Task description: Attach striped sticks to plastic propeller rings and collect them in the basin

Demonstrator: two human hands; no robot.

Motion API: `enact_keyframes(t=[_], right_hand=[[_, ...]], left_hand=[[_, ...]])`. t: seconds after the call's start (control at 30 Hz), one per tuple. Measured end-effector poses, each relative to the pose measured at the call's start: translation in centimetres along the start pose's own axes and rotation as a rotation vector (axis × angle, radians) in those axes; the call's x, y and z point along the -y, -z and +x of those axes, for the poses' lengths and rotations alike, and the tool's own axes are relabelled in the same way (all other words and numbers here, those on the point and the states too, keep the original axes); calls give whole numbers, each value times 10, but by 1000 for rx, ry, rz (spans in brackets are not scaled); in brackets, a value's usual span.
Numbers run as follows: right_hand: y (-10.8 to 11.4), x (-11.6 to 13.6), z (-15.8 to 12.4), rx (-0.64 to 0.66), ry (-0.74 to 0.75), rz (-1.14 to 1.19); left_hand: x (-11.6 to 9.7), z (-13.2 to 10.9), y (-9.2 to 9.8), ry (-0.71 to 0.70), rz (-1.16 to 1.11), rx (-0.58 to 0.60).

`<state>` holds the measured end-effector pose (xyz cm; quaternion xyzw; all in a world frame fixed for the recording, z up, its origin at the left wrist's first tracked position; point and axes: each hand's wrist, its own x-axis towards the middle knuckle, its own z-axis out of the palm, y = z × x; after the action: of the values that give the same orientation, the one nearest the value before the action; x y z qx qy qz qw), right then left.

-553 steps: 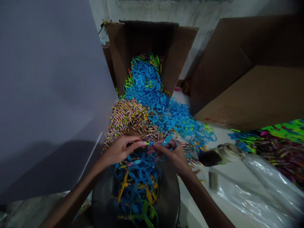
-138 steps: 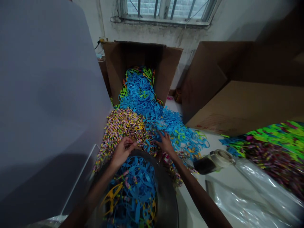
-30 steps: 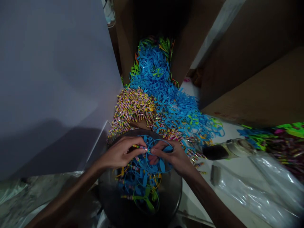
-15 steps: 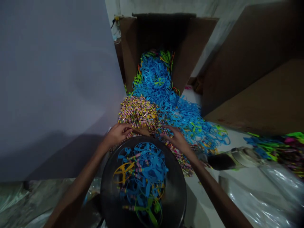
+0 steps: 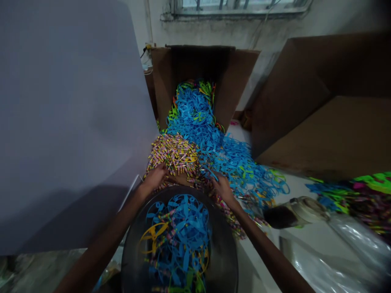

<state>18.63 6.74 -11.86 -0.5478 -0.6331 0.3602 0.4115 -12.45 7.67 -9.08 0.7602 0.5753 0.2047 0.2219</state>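
Note:
My left hand [image 5: 156, 177] is at the near edge of a heap of small pink-and-yellow striped sticks [image 5: 174, 148]. Its fingers are curled down, and whatever they pinch is too small to make out. To the right, my right hand [image 5: 222, 188] grips a blue plastic propeller ring [image 5: 210, 173], lifted just off the pile. Below both hands stands a black round basin [image 5: 224, 252]. Inside it lie blue propeller rings [image 5: 191, 221], a yellow propeller ring [image 5: 153, 236], a few green ones and some striped sticks.
A cardboard box [image 5: 236, 85] lies open at the back, with blue propeller rings [image 5: 195, 101] spilling out. A large cardboard box [image 5: 330, 138] stands at right. Left is a big pale panel [image 5: 76, 101]. A dark cylindrical object [image 5: 281, 215] and clear plastic bags [image 5: 324, 260] lie at right.
My right hand has taken hold of a blue propeller ring. My left hand's fingers have curled into the edge of the stick heap. The view has tilted up, bringing the window in.

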Motion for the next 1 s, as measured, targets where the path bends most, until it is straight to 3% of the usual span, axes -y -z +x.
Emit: enact_keyframes(t=[0.1, 0.23, 0.33, 0.47, 0.67, 0.83, 1.0], right_hand=[[2, 28, -5, -45, -102, 249], [-3, 75, -24, 67, -197, 523], [-8, 103, -38, 160, -314, 774], [-14, 124, -53, 167, -461, 985], [-19, 140, -68, 158, -430, 1089], [-27, 152, -80, 139, -417, 1107], [-32, 156, -92, 88, -398, 1084]], left_hand=[[-16, -1, 9, 15, -107, -114], [-57, -20, 15, 14, -292, -220], [-91, -44, 17, 3, -392, -207], [-124, -72, 23, 0, -645, -156], [-143, -98, 14, 77, -849, -267], [-151, -112, 2, 107, -919, -241], [-152, -119, 5, 129, -962, -222]])
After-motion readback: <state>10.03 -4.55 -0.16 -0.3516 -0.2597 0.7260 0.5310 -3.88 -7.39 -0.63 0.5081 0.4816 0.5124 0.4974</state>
